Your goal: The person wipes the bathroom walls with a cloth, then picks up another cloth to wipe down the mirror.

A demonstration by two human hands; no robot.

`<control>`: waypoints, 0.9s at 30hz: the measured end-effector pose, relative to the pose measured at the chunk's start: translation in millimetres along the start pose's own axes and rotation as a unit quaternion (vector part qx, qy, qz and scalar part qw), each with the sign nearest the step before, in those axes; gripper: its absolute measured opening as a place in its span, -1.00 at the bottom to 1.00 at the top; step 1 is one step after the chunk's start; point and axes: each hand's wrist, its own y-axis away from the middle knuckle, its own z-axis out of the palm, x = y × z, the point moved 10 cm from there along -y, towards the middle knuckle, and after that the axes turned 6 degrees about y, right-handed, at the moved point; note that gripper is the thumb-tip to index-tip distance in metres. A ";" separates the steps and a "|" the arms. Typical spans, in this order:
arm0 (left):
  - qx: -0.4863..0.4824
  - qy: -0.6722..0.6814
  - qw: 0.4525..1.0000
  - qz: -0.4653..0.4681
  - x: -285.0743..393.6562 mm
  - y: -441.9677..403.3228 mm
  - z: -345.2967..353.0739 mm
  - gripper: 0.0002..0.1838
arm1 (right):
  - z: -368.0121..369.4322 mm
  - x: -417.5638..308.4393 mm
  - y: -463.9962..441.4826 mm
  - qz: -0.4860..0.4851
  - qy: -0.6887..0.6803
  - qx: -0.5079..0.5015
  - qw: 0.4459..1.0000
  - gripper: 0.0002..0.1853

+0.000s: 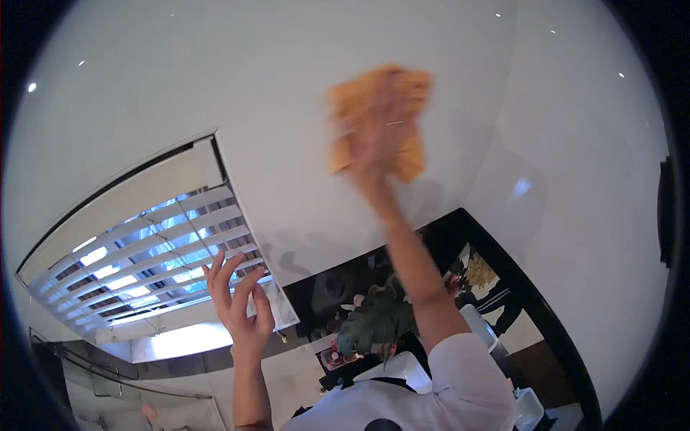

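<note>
Includes right hand [381, 122] on 1 orange cloth [411, 154] at white wall [273, 86], grip too blurred to tell; left hand [243, 309] open, fingers curved, near 1 slatted blind [228, 235].

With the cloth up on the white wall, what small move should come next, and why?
I'd probably slide the right hand and orange cloth slightly toward the corner: the hand lies over the cloth, seemingly against the white wall, and uncovered wall continues that way.
</note>
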 end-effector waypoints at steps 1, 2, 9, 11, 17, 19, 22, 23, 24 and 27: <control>0.004 0.005 1.000 0.002 2.9 -2.4 3.8 -0.75 | 9.1 -46.2 9.8 -0.059 -0.018 -0.062 0.996 -0.21; 0.008 0.011 1.000 0.004 4.9 -4.5 7.9 -0.76 | 18.0 -91.9 22.4 -0.114 -0.043 -0.127 0.984 -0.19; -0.010 0.035 0.999 0.013 3.1 -1.6 26.9 -0.78 | -9.1 -37.0 -99.4 -0.207 -0.059 0.056 0.975 -0.34; -0.006 0.053 0.999 0.009 6.4 -4.0 30.3 -0.78 | -17.9 9.7 -136.4 -0.165 0.037 0.066 0.983 -0.40; -0.022 0.068 0.997 0.022 19.5 -9.7 46.7 -0.66 | -33.3 204.3 -163.7 0.011 0.024 0.086 0.996 -0.57; -0.070 0.030 0.997 0.020 16.8 -9.3 60.6 -0.53 | -25.5 269.2 -155.8 0.068 0.000 0.130 0.989 -0.61; -0.107 -0.043 0.992 0.044 20.0 -16.0 73.5 -0.36 | -44.5 214.9 -195.6 0.044 0.068 0.105 0.991 -0.63; -0.123 -0.083 0.988 0.050 24.7 -19.3 78.3 -0.32 | -38.0 168.6 -209.0 -0.037 0.168 0.038 0.984 -0.59; -0.134 -0.108 0.983 0.058 25.4 -21.1 84.4 -0.25 | -29.1 125.2 -218.3 -0.065 0.160 0.065 0.983 -0.65; -0.118 -0.108 0.986 0.042 28.6 -27.2 94.8 -0.19 | -9.4 -30.2 -219.0 -0.229 0.015 0.078 0.970 -0.59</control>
